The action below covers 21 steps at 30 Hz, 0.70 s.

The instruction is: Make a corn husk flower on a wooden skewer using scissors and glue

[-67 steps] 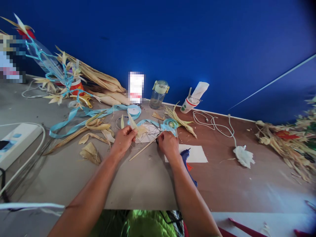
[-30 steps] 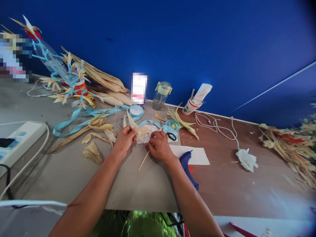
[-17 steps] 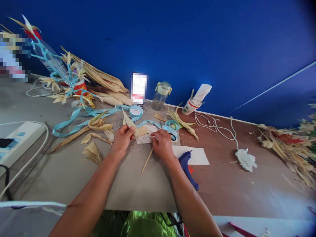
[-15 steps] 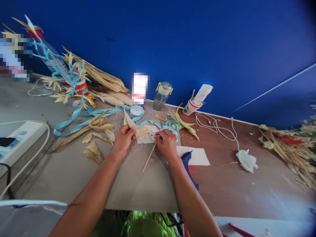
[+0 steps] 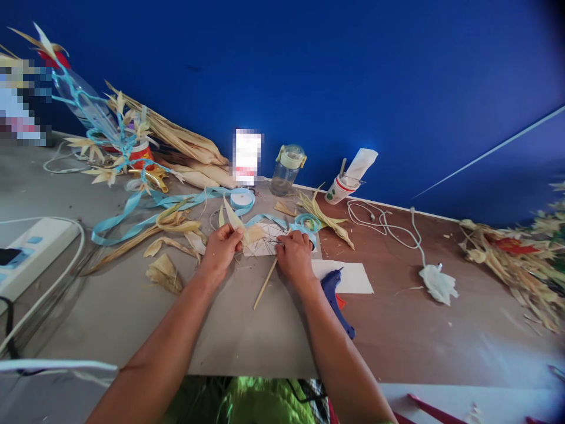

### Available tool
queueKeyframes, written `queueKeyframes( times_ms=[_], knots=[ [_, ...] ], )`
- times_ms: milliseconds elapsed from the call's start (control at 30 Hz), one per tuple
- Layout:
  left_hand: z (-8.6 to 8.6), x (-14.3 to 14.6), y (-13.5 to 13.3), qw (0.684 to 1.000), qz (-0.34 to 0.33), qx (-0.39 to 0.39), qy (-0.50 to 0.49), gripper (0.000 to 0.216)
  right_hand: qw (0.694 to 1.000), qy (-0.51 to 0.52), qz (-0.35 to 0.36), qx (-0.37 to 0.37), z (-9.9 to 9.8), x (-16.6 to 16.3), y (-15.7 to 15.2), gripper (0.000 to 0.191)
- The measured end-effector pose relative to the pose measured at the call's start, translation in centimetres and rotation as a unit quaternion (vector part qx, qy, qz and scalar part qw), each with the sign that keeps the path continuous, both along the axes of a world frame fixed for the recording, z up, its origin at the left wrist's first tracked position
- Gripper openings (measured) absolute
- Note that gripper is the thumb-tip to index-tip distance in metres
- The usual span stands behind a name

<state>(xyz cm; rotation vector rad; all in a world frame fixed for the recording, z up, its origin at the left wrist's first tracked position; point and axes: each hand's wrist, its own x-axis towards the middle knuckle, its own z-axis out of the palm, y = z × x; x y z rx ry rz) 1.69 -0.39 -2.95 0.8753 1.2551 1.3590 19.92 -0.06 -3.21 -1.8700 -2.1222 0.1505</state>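
Observation:
My left hand (image 5: pixel 223 247) pinches a pale, pointed corn husk piece (image 5: pixel 233 217) between thumb and fingers. A frayed, lighter bit of husk (image 5: pixel 255 234) extends right from those fingertips. My right hand (image 5: pixel 295 252) is closed, its fingertips by thin dark wires (image 5: pixel 268 235) over a white card (image 5: pixel 253 249); what it grips is too small to make out. The upper end of a thin wooden stick (image 5: pixel 265 284) reaches close to my right fingers. A blue glue gun (image 5: pixel 334 300) lies beside my right forearm, partly on white paper (image 5: pixel 359 278).
Blue ribbon (image 5: pixel 128 207) and its roll (image 5: pixel 242 199), loose husks (image 5: pixel 164 274) and a power strip (image 5: pixel 33 253) lie left. Behind stand a glass jar (image 5: pixel 288 171) and a paper cup (image 5: pixel 339 189). A white cable (image 5: pixel 388 227) and a husk pile (image 5: pixel 512 265) lie right.
The view has shifted slightly, so things on the table sit a little further left. Both hands keep nearly the same pose, with the husk piece still in my left fingers.

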Motion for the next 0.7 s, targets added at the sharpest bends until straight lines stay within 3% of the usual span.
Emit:
queueKeyframes(
  times_ms=[400,700],
  knots=[
    [-0.2,0.1,0.0,1.0,0.0,-0.009,-0.017,0.028,0.999,-0.037,0.021,0.01,-0.4,-1.2,0.3,0.02],
    [0.1,0.1,0.0,1.0,-0.001,-0.009,-0.019,0.029,0.995,0.09,-0.006,0.052,-0.2,0.0,0.6,0.021]
  ],
)
